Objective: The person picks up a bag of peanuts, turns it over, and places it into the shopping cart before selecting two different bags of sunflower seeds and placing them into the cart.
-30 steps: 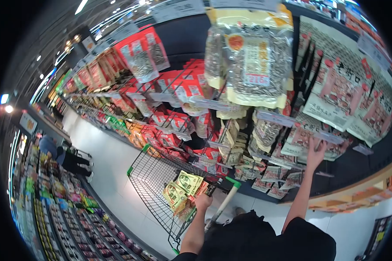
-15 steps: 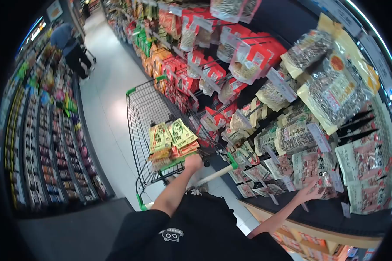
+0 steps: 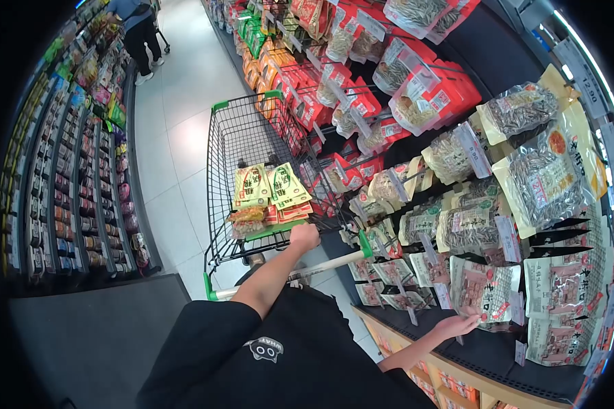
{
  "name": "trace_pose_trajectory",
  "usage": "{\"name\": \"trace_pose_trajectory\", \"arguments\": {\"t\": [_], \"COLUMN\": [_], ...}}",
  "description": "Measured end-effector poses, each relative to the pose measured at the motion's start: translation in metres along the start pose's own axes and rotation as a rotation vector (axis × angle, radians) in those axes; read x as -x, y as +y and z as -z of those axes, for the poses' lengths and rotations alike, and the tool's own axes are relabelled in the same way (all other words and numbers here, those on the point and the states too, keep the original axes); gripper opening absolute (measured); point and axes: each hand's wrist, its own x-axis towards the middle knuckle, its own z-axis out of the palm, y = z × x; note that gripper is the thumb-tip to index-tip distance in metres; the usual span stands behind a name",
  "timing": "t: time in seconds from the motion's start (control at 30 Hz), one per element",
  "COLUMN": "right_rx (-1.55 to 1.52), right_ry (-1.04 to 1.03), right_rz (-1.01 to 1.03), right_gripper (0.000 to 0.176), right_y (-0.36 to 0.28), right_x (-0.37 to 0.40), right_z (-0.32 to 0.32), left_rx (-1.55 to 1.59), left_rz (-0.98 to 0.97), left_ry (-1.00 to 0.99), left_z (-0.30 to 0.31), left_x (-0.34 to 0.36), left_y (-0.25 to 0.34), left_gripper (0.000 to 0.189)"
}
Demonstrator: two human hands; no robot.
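Note:
My left hand (image 3: 305,236) grips the handle (image 3: 324,265) of a black wire shopping cart (image 3: 242,146) with green corners. In the cart's child seat lie several yellow-green snack packets (image 3: 269,185) on top of red ones. My right hand (image 3: 457,323) reaches to the low right, fingers touching the bottom edge of a hanging pink-and-white snack bag (image 3: 486,291) on the shelf wall. Whether the fingers pinch the bag is unclear.
Hooks on the right hold red bags (image 3: 433,95), seed bags with yellow trim (image 3: 549,177) and price tags. A shelf of small packets (image 3: 68,177) lines the left of the aisle. Another person (image 3: 138,31) stands far up the white-tiled aisle with a cart.
The view has tilted down and turned along the aisle. My right hand dropped from a high bag to a lower one. My left hand stayed on the cart handle.

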Motion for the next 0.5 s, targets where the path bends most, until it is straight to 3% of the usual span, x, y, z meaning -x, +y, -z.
{"name": "trace_pose_trajectory", "arguments": {"t": [0.07,0.1,0.13,0.23,0.33,0.43,0.5], "right_rx": [-0.270,-0.337,-0.215,-0.321,-0.042,-0.013,-0.282], "right_ry": [-0.029,-0.041,0.018,-0.088,-0.246,-0.497,-0.626], "right_rz": [-0.114,-0.075,-0.075,-0.155,-0.199,-0.405,-0.472], "right_gripper": [0.047,0.050,0.051,0.053,0.054,0.055,0.038], "right_y": [0.028,-0.028,-0.054,-0.062,-0.094,-0.067,-0.048], "right_x": [-0.023,0.000,0.011,0.010,0.048,0.060,0.086], "right_z": [0.021,-0.010,-0.020,-0.012,-0.029,-0.044,-0.066], "left_rx": [0.005,0.010,0.013,0.020,0.022,0.024,0.027], "left_rz": [-0.004,-0.004,-0.005,-0.001,-0.016,-0.005,0.002], "left_ry": [-0.002,-0.002,-0.014,-0.023,-0.004,-0.014,-0.024], "left_z": [0.003,0.005,0.003,-0.002,-0.004,-0.002,-0.002], "left_x": [0.002,0.003,0.000,-0.003,-0.002,-0.002,-0.002], "left_y": [0.000,0.000,0.000,-0.005,-0.003,-0.002,-0.001], "left_gripper": [0.032,0.033,0.032,0.031,0.031,0.032,0.032]}}
